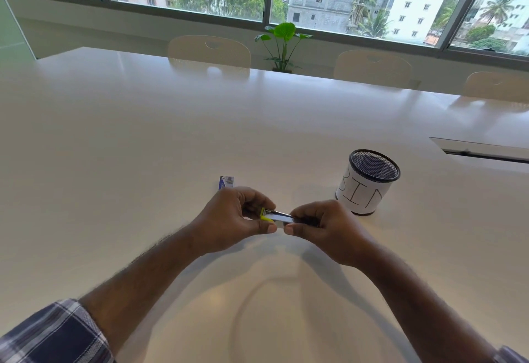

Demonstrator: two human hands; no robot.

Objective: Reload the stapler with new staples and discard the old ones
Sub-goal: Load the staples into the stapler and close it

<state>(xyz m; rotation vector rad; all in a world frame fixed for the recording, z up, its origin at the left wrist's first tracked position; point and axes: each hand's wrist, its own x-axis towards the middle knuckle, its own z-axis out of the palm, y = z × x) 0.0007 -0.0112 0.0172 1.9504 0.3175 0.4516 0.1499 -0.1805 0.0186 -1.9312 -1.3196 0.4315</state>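
From my seat behind the head camera I look down on a long white table (143,148) with pale chairs (209,51) pushed in along its far edge and a leafy potted plant (282,39) between two of them, under a wide window. Right of my hands stands a black mesh cup (369,182) wrapped in white paper with "BIN" written on it by hand; it sits upright, near the right hand but not touching it. Beyond the left hand a small blue staple box (226,182) lies flat on the table, its near end hidden by my knuckles. A metal-rimmed slot (481,149) is cut into the tabletop at far right.

The stapler (279,217) is held just above the table between both hands, lying roughly level, left to right. I see a shiny silver metal body and a yellow-green plastic piece at its left end; the fingers cover the rest.

My left hand (233,221) is closed around the yellow-green end, thumb below and fingers curled over. My right hand (323,228) pinches the right end, thumb underneath. A plaid sleeve (54,331) shows on the left forearm.
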